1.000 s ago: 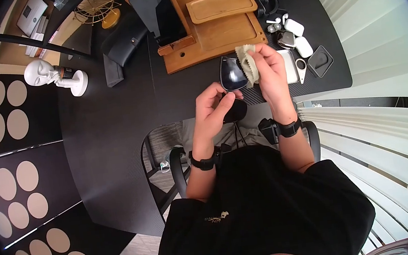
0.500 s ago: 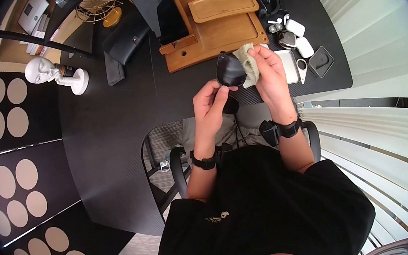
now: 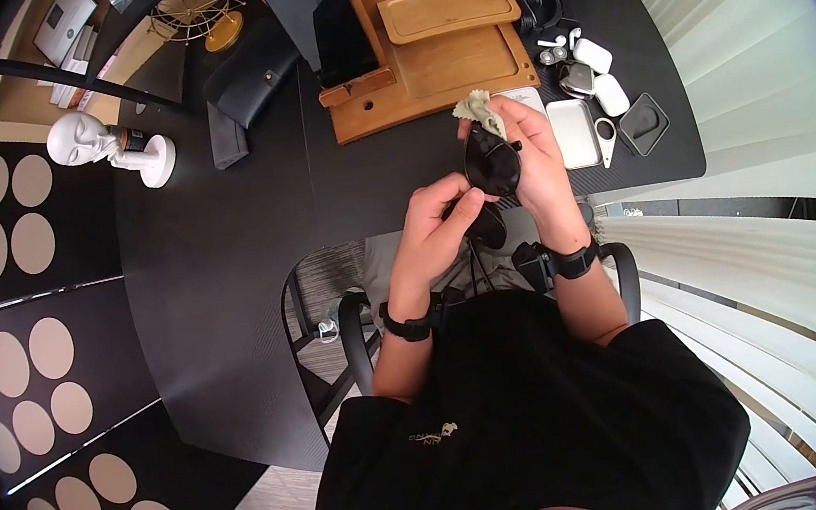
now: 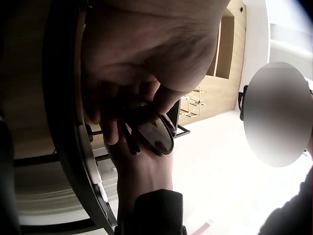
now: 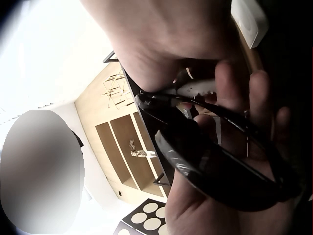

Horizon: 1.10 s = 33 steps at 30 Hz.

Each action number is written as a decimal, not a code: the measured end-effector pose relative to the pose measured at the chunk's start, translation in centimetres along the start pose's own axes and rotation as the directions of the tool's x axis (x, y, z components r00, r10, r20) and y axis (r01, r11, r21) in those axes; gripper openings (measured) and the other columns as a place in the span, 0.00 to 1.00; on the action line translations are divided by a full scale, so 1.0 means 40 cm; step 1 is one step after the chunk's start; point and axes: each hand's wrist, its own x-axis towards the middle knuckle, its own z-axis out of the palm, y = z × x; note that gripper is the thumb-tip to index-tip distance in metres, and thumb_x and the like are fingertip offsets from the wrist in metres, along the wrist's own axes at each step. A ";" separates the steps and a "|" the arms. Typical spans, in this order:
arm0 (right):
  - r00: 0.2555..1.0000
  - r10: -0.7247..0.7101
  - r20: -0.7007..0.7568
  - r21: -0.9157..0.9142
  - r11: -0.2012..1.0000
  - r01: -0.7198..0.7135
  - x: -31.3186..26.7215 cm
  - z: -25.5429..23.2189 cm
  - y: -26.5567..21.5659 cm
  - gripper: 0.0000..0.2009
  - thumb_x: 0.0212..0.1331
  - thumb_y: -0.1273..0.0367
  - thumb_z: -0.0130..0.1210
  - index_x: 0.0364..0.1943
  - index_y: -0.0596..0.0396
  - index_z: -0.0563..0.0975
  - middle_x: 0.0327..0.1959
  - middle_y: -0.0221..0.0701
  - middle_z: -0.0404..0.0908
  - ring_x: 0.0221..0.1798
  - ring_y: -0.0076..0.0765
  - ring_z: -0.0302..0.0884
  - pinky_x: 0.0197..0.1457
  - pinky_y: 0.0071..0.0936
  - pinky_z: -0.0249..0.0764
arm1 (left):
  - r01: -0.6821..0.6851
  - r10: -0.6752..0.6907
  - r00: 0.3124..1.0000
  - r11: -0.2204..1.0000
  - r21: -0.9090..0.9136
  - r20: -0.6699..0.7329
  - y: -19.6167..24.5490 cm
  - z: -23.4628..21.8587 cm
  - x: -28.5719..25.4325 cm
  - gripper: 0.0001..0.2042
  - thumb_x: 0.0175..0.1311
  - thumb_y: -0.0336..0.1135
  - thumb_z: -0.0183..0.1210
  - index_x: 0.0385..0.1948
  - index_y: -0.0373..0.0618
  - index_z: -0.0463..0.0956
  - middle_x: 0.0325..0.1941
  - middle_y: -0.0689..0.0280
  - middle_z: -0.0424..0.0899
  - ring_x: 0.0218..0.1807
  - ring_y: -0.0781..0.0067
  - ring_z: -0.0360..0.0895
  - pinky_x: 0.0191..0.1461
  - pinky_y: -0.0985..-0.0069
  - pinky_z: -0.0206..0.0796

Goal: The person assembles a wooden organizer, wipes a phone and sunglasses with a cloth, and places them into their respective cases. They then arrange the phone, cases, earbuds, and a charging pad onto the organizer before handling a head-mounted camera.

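In the head view a pair of dark sunglasses (image 3: 492, 165) is held up over the front edge of the desk, one lens above the other. My left hand (image 3: 433, 224) pinches them near the middle, thumb on the near side. My right hand (image 3: 540, 154) holds a pale cleaning cloth (image 3: 476, 109) with zigzag edges at the upper lens, its fingers partly hidden behind that lens. The left wrist view shows a lens (image 4: 157, 137) below the left thumb. In the right wrist view the frame of the sunglasses (image 5: 230, 183) looms large, with the cloth (image 5: 195, 89) between the fingers.
Beyond the hands stands a wooden organiser (image 3: 431, 101) with a tablet (image 3: 326, 22). To its left lies a black case (image 3: 254, 91), near a white figurine (image 3: 110, 153). On the right are a white tray (image 3: 573, 135), earbud cases (image 3: 609, 94) and a small dark tray (image 3: 645, 123).
The sunglasses have turned and shifted right and slightly down. My right hand has brought the cloth from beside the upper lens to its top and behind it. The left hand has followed rightward.
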 end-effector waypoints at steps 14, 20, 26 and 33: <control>0.990 -0.073 0.120 -0.338 0.935 0.110 0.007 -0.039 0.016 0.13 0.78 0.64 0.47 0.36 0.57 0.77 0.24 0.15 0.71 0.25 0.08 0.62 0.25 0.14 0.59 | -0.027 0.027 0.999 1.000 -0.002 0.042 -0.008 0.021 0.005 0.03 0.67 0.23 0.56 0.37 0.33 0.77 0.36 0.65 0.83 0.42 0.79 0.77 0.49 0.78 0.69; 0.979 0.039 0.201 -0.305 0.952 0.024 0.014 -0.050 -0.007 0.14 0.78 0.64 0.48 0.33 0.57 0.76 0.25 0.14 0.70 0.29 0.09 0.62 0.30 0.16 0.61 | -0.003 0.001 0.997 0.999 -0.032 -0.073 -0.002 -0.017 -0.001 0.02 0.63 0.21 0.57 0.32 0.33 0.78 0.32 0.67 0.84 0.37 0.82 0.76 0.43 0.80 0.69; 0.941 0.138 0.308 -0.325 0.945 -0.032 0.007 -0.061 -0.009 0.14 0.77 0.66 0.47 0.34 0.58 0.76 0.27 0.14 0.70 0.31 0.10 0.62 0.33 0.16 0.62 | 0.038 -0.003 0.984 0.981 0.188 -0.181 0.047 -0.077 -0.013 0.08 0.60 0.18 0.56 0.39 0.32 0.80 0.36 0.62 0.86 0.40 0.77 0.80 0.45 0.79 0.70; 0.883 0.145 0.446 -0.266 0.964 -0.025 0.013 -0.061 -0.019 0.10 0.76 0.71 0.46 0.43 0.63 0.79 0.32 0.20 0.78 0.36 0.12 0.68 0.39 0.15 0.68 | -0.137 0.342 0.906 0.797 0.588 -0.252 0.094 -0.102 0.007 0.12 0.54 0.15 0.56 0.40 0.33 0.81 0.47 0.55 0.86 0.49 0.52 0.82 0.57 0.68 0.70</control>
